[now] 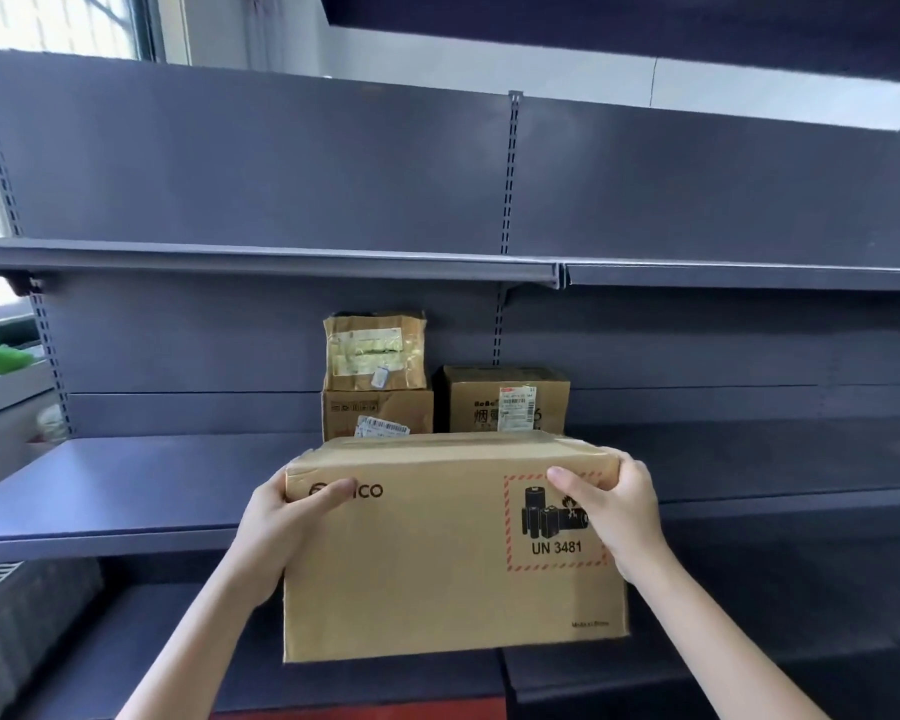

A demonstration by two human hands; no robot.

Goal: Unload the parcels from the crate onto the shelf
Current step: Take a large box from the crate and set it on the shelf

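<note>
— Hands?
— Left hand gripping box at 9 o'clock, right hand at 3.
— Box?
— Held upright before shelf.
— Beyond, at 12?
— Three parcels on shelf, two stacked.

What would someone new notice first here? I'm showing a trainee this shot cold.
The big cardboard box with a red-hatched battery warning label, front and centre, gripped at its top corners by the left hand and right hand. Behind it, three smaller parcels sit at the back of the grey shelf, one stacked on another. The shelf above shows nothing on it.
</note>
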